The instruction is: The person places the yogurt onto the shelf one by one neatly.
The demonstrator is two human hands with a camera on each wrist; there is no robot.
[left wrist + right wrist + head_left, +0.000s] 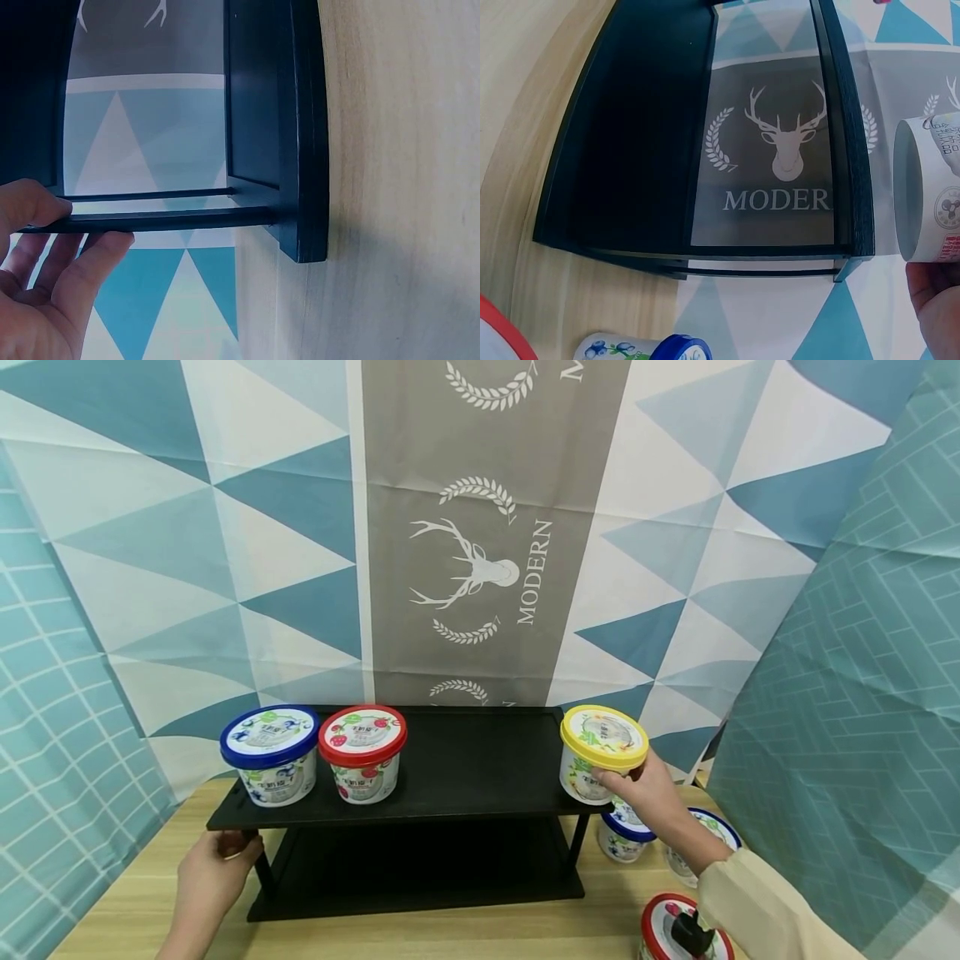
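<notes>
Yellow tub at the shelf's right corner, base looks raised: watch for a tip

Clock set on the head view, black two-tier shelf point(472, 815) at centre. The yellow-lidded tub point(600, 749) is between 2 and 3, at the front-right corner of the upper tier point(480, 760). Your right hand point(637, 785) has it, fingers curled round the side, thumb in front, spread about the tub's width. Right wrist view shows its base, so it looks clear of the tier.

Your left hand point(210, 872), at 8, pinches the front-left leg point(262, 868) just under the upper tier; fingers nearly closed, thumb opposite.

Risks, my call: let go this near the edge and the tub could land half off, tip and drop to the desk point(420, 935) around 3. There it could hit the blue-lidded tub point(627, 837) under your forearm, or the second blue-lidded tub point(716, 827) just beyond. Lower it too far and its base could catch the tier's rim. A tug on that leg could skew the shelf and slide the blueberry tub point(272, 756), between 9 and 10, into the red-lidded berry tub point(363, 756) near 11. Low sleeve? Could brush the red-lidded desk tub point(663, 931) near 4.
</notes>
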